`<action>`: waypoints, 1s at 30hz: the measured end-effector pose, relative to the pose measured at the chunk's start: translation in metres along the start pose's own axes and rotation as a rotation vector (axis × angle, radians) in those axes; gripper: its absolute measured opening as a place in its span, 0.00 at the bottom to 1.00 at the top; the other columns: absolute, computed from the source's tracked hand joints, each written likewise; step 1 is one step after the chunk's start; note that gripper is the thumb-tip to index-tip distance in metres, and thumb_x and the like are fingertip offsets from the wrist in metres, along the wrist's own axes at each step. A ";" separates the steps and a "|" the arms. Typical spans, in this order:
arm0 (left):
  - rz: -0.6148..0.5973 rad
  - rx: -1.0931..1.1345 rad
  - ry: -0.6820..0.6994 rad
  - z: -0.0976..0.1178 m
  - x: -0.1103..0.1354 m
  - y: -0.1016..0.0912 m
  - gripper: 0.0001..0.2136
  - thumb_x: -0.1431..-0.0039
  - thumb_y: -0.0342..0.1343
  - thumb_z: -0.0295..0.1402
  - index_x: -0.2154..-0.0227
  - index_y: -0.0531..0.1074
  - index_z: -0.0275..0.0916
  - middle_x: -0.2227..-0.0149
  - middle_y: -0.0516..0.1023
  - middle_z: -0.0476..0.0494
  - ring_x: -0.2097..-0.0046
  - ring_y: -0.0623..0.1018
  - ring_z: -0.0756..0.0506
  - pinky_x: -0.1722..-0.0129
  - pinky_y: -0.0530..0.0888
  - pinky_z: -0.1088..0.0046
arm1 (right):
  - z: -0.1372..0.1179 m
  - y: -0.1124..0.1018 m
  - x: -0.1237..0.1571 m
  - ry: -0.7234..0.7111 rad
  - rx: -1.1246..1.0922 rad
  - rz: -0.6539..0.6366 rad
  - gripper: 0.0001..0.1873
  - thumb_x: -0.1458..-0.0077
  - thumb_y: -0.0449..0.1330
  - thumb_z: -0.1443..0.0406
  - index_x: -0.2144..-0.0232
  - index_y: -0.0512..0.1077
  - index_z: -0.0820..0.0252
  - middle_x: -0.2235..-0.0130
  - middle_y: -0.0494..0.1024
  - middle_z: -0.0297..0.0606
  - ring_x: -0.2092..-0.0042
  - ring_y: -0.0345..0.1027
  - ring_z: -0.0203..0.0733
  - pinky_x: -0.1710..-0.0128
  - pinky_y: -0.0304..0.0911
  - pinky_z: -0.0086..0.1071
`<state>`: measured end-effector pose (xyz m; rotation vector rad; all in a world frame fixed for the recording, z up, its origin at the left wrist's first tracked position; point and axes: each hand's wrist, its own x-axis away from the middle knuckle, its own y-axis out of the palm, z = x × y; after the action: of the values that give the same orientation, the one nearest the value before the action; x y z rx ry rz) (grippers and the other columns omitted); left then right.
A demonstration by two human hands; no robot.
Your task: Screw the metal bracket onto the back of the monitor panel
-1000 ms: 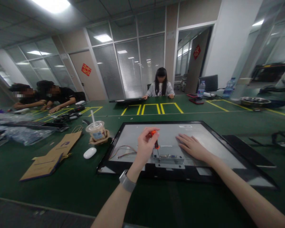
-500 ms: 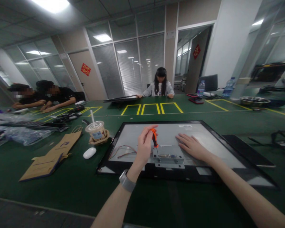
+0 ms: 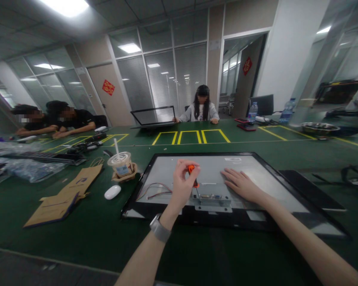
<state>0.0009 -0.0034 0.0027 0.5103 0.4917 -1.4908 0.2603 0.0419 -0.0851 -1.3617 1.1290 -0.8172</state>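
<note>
A large monitor panel lies face down on the green table, its grey metal back up inside a black frame. My left hand is closed round an orange-handled screwdriver, whose tip stands on a small metal bracket near the panel's front edge. My right hand lies flat and open on the panel's back, just right of the bracket. Thin coloured wires run across the panel's left part.
Left of the panel are a white mouse, a lidded drink cup with a straw and flat brown paper bags. A person across the table holds up a black frame; two more people sit far left. Bottles stand at the back right.
My left hand has turned the screwdriver slightly over the bracket. The person opposite has lifted a black frame from flat to upright. My right hand has stayed put.
</note>
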 end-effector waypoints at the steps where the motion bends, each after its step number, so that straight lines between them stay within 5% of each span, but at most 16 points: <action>1: -0.004 0.005 0.005 0.000 0.000 0.000 0.05 0.44 0.57 0.34 0.68 0.75 0.38 0.65 0.67 0.46 0.64 0.70 0.49 0.63 0.68 0.74 | 0.000 0.000 0.000 -0.001 0.001 0.000 0.33 0.39 0.36 0.49 0.37 0.56 0.53 0.35 0.56 0.41 0.35 0.46 0.48 0.38 0.43 0.51; 6: -0.069 0.133 -0.058 0.000 0.000 -0.001 0.13 0.37 0.47 0.35 0.61 0.76 0.38 0.57 0.74 0.40 0.57 0.74 0.46 0.55 0.69 0.69 | -0.001 0.000 0.000 -0.002 0.000 0.013 0.32 0.39 0.36 0.49 0.38 0.57 0.51 0.35 0.55 0.40 0.35 0.47 0.49 0.38 0.43 0.52; 15: -0.042 0.081 -0.053 0.004 -0.002 -0.001 0.05 0.47 0.60 0.34 0.69 0.77 0.39 0.67 0.68 0.47 0.68 0.70 0.51 0.67 0.69 0.76 | 0.001 0.001 0.000 0.001 0.001 0.009 0.32 0.39 0.36 0.48 0.38 0.56 0.51 0.35 0.56 0.40 0.35 0.47 0.49 0.38 0.43 0.52; 22: -0.075 0.191 -0.098 -0.002 0.000 0.000 0.13 0.38 0.48 0.36 0.61 0.76 0.38 0.63 0.73 0.43 0.60 0.73 0.48 0.56 0.69 0.71 | 0.000 -0.001 0.000 0.002 -0.002 -0.002 0.33 0.39 0.36 0.49 0.37 0.57 0.53 0.35 0.56 0.41 0.35 0.47 0.49 0.38 0.44 0.52; 30: 0.008 0.037 -0.072 -0.001 -0.001 -0.001 0.05 0.46 0.59 0.34 0.68 0.74 0.38 0.68 0.69 0.47 0.67 0.70 0.50 0.67 0.67 0.76 | -0.001 0.000 0.000 0.001 0.004 0.010 0.32 0.39 0.37 0.49 0.38 0.57 0.51 0.35 0.56 0.40 0.35 0.47 0.48 0.38 0.43 0.51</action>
<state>0.0003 -0.0022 0.0020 0.4847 0.4062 -1.5079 0.2597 0.0415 -0.0850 -1.3517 1.1336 -0.8121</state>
